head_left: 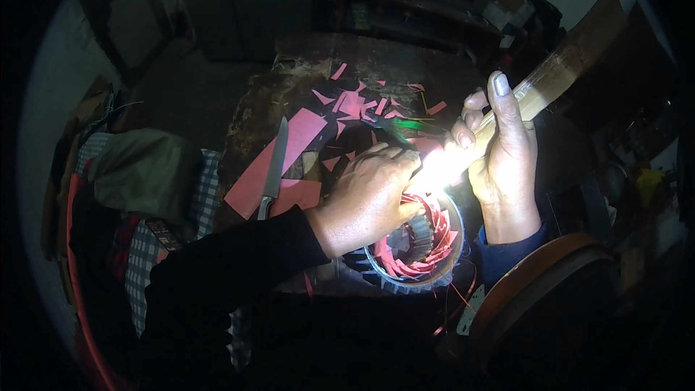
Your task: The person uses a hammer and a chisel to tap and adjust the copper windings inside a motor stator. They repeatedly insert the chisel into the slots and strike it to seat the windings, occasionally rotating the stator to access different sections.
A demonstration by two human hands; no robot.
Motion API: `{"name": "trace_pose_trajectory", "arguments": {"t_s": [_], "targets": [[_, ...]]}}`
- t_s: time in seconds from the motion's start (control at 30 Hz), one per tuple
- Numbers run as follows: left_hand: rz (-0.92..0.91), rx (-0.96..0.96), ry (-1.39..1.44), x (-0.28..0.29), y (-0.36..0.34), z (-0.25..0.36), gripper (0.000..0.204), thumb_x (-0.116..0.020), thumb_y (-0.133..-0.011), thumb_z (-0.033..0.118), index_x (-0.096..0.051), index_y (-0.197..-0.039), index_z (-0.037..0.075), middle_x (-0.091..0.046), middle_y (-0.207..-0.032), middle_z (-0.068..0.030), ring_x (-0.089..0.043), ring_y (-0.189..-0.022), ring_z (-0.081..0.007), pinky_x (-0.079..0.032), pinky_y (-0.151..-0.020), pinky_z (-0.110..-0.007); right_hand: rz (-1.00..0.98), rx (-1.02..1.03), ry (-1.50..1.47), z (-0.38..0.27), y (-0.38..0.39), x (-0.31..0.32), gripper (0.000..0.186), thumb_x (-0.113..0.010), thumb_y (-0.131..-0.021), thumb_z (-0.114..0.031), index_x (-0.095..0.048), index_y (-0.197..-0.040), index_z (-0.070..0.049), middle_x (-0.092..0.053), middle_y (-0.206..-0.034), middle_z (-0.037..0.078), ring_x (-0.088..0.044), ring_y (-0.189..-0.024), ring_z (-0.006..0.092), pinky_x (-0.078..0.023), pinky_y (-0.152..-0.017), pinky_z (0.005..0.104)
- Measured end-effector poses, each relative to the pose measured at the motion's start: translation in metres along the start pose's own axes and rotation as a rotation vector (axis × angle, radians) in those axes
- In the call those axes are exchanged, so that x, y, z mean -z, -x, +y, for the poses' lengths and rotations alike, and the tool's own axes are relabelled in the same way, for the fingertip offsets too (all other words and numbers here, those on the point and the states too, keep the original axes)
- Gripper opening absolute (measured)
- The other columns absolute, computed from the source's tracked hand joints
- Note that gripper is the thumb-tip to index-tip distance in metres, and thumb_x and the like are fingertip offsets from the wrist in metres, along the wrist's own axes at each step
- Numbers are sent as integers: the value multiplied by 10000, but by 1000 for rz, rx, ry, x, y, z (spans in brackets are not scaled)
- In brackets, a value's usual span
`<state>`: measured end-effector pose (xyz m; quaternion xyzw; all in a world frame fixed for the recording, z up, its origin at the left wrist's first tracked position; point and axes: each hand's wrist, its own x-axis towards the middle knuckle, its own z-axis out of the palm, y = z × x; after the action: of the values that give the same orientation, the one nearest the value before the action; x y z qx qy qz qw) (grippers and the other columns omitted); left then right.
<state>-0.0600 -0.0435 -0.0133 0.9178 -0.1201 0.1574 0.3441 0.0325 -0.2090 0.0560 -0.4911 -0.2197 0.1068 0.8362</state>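
The table point(304, 54) bears everything; the stick point(557, 76), slanting up right of the stator point(422, 237), is held in the right hand point(503, 148); the left hand point(369, 188) bends over the stator's rim, its grip unclear; left lies a pink sheet point(300, 137) under the knife point(276, 163); scraps point(352, 105) lie beyond the stator.

No lettering is readable anywhere, and between eight and nine o'clock a dark rectangular object point(161, 234) shows marks too small to read.
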Motion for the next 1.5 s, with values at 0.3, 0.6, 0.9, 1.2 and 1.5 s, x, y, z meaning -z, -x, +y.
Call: {"name": "trace_pose_trajectory", "arguments": {"t_s": [0.3, 0.6, 0.9, 1.2, 1.5], "targets": [[94, -44, -18, -6, 1, -2, 466, -896, -842, 189, -732, -1233, -5, -753, -1107, -209, -708, -1144, -400, -550, -1037, -518, -81, 255, -74, 11, 56, 11, 98, -622, -1076, -87, -557, -1071, -14, -640, -850, 107, -625, -688, 205, -570, -665, 385], [76, -53, 3, -2, 1, -1, 442, -866, -855, 189, -736, -1213, -34, -744, -1124, -240, -707, -1109, -442, -562, -995, -526, -14, 298, -82, 25, 64, 10, 110, -653, -1064, 22, -617, -1168, 19, -715, -942, 138, -741, -806, 212, -638, -722, 360], [4, -9, 20, -1, 0, 1, 410, -849, -888, 201, -745, -1219, -17, -748, -1193, -234, -712, -1149, -427, -567, -1018, -508, -154, 509, 7, 35, 81, 31, 66, -642, -1099, -77, -621, -1062, -26, -709, -1005, 145, -714, -836, 244, -625, -741, 392], [-51, -117, -128, 3, -7, 3, 467, -869, -863, 265, -752, -1209, -26, -743, -1225, -246, -709, -1183, -424, -559, -1050, -515, -5, 322, -63, -9, 69, 28, 78, -674, -1114, -55, -690, -1049, -14, -741, -908, 96, -741, -839, 201, -643, -824, 387], [-168, -158, -244, -2, -26, 8, 559, -924, -815, 321, -751, -1190, -56, -746, -1084, -228, -732, -1097, -414, -582, -969, -532, -102, 358, 72, 0, 76, 34, 154, -637, -1147, -148, -636, -1174, 4, -727, -1031, 139, -745, -964, 223, -641, -858, 384]]}}
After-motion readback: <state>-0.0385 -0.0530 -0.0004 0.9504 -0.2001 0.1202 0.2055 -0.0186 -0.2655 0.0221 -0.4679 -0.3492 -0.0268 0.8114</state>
